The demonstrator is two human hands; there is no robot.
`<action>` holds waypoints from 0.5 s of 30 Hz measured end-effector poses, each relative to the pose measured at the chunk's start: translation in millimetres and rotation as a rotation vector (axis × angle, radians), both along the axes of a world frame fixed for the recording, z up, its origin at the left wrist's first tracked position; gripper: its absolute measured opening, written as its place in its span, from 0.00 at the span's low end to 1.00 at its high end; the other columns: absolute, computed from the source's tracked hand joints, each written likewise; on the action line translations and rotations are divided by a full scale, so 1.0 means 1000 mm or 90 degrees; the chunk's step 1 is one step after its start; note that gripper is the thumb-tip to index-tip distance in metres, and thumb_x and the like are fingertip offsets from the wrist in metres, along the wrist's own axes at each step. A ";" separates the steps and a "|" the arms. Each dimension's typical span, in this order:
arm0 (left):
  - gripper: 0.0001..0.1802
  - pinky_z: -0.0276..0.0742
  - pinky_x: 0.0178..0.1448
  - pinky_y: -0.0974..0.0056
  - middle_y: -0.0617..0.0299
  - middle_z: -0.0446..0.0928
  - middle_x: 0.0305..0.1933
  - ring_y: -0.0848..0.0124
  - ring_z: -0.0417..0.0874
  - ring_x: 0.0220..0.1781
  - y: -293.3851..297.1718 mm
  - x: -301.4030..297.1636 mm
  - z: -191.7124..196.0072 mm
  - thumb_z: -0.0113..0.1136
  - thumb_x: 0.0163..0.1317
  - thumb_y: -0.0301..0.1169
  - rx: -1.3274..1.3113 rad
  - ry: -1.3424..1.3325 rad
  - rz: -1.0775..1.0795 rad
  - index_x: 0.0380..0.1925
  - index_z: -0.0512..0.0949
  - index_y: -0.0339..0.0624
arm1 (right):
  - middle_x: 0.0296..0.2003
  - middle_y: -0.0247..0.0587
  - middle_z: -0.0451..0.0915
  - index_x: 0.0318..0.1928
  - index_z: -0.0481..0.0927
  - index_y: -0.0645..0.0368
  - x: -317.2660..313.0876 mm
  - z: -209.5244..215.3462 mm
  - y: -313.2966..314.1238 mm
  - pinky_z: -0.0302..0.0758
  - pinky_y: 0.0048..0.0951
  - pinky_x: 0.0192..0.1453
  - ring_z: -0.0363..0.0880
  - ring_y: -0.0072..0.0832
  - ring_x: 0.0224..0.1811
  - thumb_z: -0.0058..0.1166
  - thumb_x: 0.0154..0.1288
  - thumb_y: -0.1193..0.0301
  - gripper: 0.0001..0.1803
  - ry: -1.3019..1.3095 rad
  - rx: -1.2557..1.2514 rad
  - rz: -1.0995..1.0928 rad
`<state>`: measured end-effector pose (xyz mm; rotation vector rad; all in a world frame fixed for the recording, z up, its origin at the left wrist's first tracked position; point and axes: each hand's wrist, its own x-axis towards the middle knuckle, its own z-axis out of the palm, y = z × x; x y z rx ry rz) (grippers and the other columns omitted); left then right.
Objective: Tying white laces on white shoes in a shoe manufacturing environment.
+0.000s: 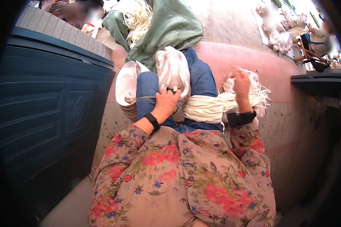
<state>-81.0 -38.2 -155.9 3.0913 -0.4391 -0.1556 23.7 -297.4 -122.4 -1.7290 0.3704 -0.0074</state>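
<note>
White laces [203, 109] lie right of the pale shoe [173, 70] between the legs [202, 75]; the left hand [167, 102] clasps its near end. Right of the shoe, the right hand [241, 83] is blurred, its grip unclear. Beyond spreads a green sack [174, 28].

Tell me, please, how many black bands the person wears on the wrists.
2. One black band is on the wrist of the left hand, which touches the white shoe; the other band is on the wrist of the right hand. None seems hidden.

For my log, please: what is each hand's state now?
Left hand: holding the white shoe between the legs by its heel.
Right hand: blurred; cannot be told.
</note>
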 end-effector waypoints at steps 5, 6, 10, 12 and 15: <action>0.18 0.71 0.26 0.59 0.61 0.72 0.28 0.60 0.74 0.32 0.003 -0.001 -0.004 0.53 0.48 0.29 -0.030 0.024 0.001 0.42 0.68 0.53 | 0.29 0.47 0.77 0.36 0.77 0.59 -0.033 -0.033 0.071 0.71 0.37 0.36 0.76 0.39 0.33 0.52 0.53 0.63 0.14 -0.111 -0.305 0.385; 0.20 0.71 0.28 0.57 0.59 0.72 0.28 0.58 0.74 0.32 0.007 -0.002 -0.002 0.54 0.50 0.30 -0.055 0.054 -0.009 0.46 0.68 0.53 | 0.27 0.47 0.76 0.34 0.76 0.59 -0.036 -0.036 0.083 0.71 0.38 0.36 0.76 0.41 0.32 0.53 0.52 0.60 0.16 -0.072 -0.360 0.421; 0.19 0.72 0.33 0.56 0.56 0.73 0.30 0.55 0.73 0.32 0.015 -0.010 0.007 0.53 0.51 0.31 -0.115 0.102 -0.032 0.45 0.68 0.50 | 0.25 0.48 0.75 0.28 0.73 0.61 -0.034 -0.036 0.117 0.72 0.39 0.32 0.76 0.43 0.29 0.53 0.50 0.59 0.16 -0.135 -0.514 0.469; 0.17 0.71 0.37 0.58 0.54 0.74 0.32 0.54 0.72 0.32 0.015 -0.012 0.009 0.51 0.52 0.29 -0.224 0.105 -0.008 0.44 0.68 0.45 | 0.24 0.48 0.75 0.26 0.72 0.61 -0.029 -0.035 0.124 0.72 0.39 0.30 0.76 0.43 0.27 0.53 0.50 0.59 0.16 -0.147 -0.545 0.504; 0.13 0.70 0.38 0.58 0.53 0.74 0.31 0.54 0.72 0.34 0.014 -0.011 0.014 0.50 0.53 0.28 -0.312 0.107 0.033 0.41 0.70 0.42 | 0.23 0.46 0.74 0.29 0.72 0.62 -0.027 -0.036 0.125 0.73 0.35 0.25 0.76 0.39 0.22 0.49 0.52 0.65 0.12 -0.251 -0.603 0.548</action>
